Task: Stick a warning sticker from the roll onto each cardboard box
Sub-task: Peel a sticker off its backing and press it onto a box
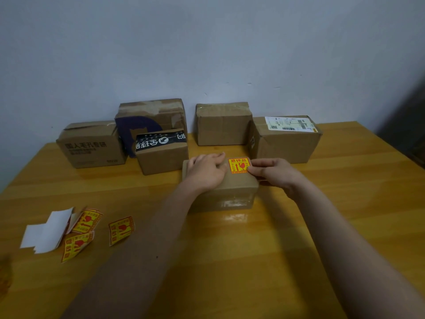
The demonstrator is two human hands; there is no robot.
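A small cardboard box [232,192] sits in the middle of the wooden table [276,238]. A yellow and red warning sticker [238,165] lies on its top, near the far right corner. My left hand [205,170] rests flat on the box top, fingers beside the sticker's left edge. My right hand [271,172] pinches the sticker's right edge with thumb and fingers. Loose warning stickers [121,230] and white backing paper [47,233] lie at the near left.
Several cardboard boxes line the wall: a printed one [90,146], a tall one with a purple mark [151,118], a small one with black tape [162,151], a plain one [222,124] and one with a white label [285,140].
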